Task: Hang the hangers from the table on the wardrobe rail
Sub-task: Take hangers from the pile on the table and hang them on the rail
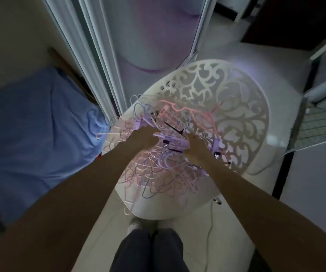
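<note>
Round white bench (242,99) with cut-out scrollwork is carrying a tangled heap of pink, lilac and white hangers (158,169) on its near-left half. Both hands are reaching into the heap. Left hand (144,137) is lying on top of it, fingers buried among the hangers; grip cannot be told. Right hand (194,147) is curling its fingers round thin hanger pieces, blurred. Blue bedding (40,124) is lying left of the bench.
</note>
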A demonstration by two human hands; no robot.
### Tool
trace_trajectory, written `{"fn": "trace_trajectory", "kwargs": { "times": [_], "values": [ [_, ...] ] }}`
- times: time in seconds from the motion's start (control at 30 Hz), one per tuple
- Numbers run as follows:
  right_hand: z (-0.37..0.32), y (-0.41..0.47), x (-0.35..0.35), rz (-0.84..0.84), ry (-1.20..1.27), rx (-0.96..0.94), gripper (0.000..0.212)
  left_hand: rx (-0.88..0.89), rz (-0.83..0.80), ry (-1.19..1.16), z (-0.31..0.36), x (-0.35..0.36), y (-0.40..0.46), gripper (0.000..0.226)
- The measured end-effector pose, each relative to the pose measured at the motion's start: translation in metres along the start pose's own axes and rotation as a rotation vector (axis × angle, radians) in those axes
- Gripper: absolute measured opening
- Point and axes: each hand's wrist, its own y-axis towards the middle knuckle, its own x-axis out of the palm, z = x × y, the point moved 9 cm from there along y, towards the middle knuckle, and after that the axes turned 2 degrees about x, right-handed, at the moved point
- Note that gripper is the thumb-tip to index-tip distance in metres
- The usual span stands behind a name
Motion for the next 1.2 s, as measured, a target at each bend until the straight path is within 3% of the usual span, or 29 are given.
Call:
{"fn": "trace_trajectory", "kwargs": {
  "times": [0.17,0.3,0.43,0.53,0.7,0.83,1.03,1.17,1.2],
  "values": [
    [0.03,0.029,0.049,-0.042,-0.261,0.035,0.085,0.009,-0.086,0.16,-0.018,0.052,0.019,0.059],
    [0.027,0.044,0.037,0.09,-0.467,0.021,0.062,0.056,0.036,0.25,-0.024,0.055,0.026,0.059],
    [0.02,0.045,0.025,0.1,-0.365,-0.044,0.032,0.092,0.174,0.189,-0.012,0.049,0.026,0.059],
    [0.016,0.042,0.014,0.135,-0.302,-0.086,0.03,0.033,0.187,0.176,-0.009,0.045,0.025,0.054],
    [0.011,0.028,-0.014,0.199,-0.243,-0.099,0.026,0.036,0.279,0.172,0.001,0.016,0.028,0.02],
    [0.015,0.019,-0.026,0.197,-0.302,-0.012,0.024,0.108,0.076,0.175,0.016,0.019,0.022,0.022],
    [0.003,0.003,-0.027,0.055,-0.258,0.008,0.03,0.048,0.13,0.256,0.031,-0.017,-0.003,0.032],
    [-0.023,-0.014,-0.04,-0.117,-0.031,-0.002,0.006,0.07,0.165,0.158,0.042,-0.065,-0.029,0.051],
    [-0.033,-0.019,-0.047,-0.145,0.051,-0.025,0.009,0.107,0.209,0.163,0.048,-0.082,-0.038,0.051]
  ]
}}
